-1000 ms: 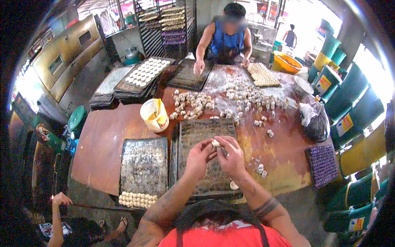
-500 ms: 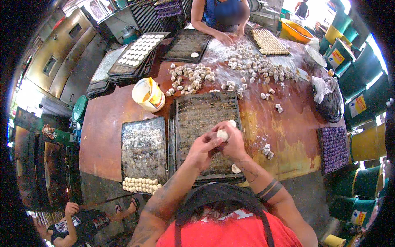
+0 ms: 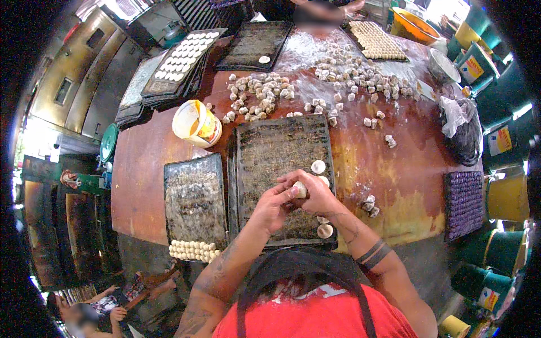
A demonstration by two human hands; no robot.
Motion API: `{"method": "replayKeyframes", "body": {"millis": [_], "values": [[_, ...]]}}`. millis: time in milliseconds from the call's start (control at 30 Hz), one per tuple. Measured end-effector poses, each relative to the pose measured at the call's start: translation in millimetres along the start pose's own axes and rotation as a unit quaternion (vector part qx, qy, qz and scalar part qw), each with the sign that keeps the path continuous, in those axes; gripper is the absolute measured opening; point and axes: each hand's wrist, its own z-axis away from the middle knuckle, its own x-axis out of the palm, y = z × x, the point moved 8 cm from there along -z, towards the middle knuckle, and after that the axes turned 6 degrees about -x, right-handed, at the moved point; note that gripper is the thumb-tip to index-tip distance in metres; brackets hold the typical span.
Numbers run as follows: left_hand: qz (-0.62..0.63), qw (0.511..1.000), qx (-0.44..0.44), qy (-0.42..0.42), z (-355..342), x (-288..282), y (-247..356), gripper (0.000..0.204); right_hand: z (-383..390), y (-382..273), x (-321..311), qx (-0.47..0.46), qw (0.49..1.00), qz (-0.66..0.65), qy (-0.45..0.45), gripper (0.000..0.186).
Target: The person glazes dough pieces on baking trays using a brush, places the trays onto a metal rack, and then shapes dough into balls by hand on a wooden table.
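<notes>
A pale dough ball sits between my two hands, above the large dark baking tray. My left hand curls around its left side with the thumb against it. Around its right side my right hand is wrapped, fingers bent over the top. Along the tray's right edge lie several round pale dough pieces, some partly covered by my right hand and wrist. To the left is a floured tray with rows of small dough balls at its near end.
Many floured lumps are scattered across the table's far half. A white bucket stands left. Stacked trays with flat dough rounds are far left. At right are a black bag and a purple-filled tray. Another person works across the table.
My hands have drawn slightly nearer me, still around the dough ball, uncovering a dough piece on the tray's right edge. My view has shifted. The person at lower left has changed posture.
</notes>
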Motion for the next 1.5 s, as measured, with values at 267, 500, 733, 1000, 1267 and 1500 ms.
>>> {"method": "replayKeyframes", "body": {"millis": [267,500,733,1000,1267,1500], "values": [[0.070,0.997,-0.022,-0.006,-8.1,4.8,-10.3,0.038,-2.0,-8.4,-8.6,-0.026,0.989,0.098,0.108,0.033],[-0.129,0.984,0.078,0.093,-25.8,-19.3,7.1,0.031,25.3,35.7,-5.2,0.096,0.974,-0.034,0.203,0.057],[-0.595,0.738,0.283,0.145,-16.2,19.5,24.4,0.069,2.9,79.9,-90.2,0.215,0.938,0.140,0.233,0.031],[-0.676,0.688,0.226,0.136,45.7,-48.1,18.3,0.045,-10.7,84.9,-75.1,0.144,0.891,0.425,0.073,0.063],[-0.646,0.727,0.150,0.175,115.9,-91.9,20.9,0.040,9.6,51.7,-107.7,0.028,0.902,0.406,0.143,0.047],[-0.405,0.788,0.216,0.410,197.2,-272.9,33.7,0.024,207.4,135.5,-135.6,0.285,0.897,0.285,0.182,0.024]]}}
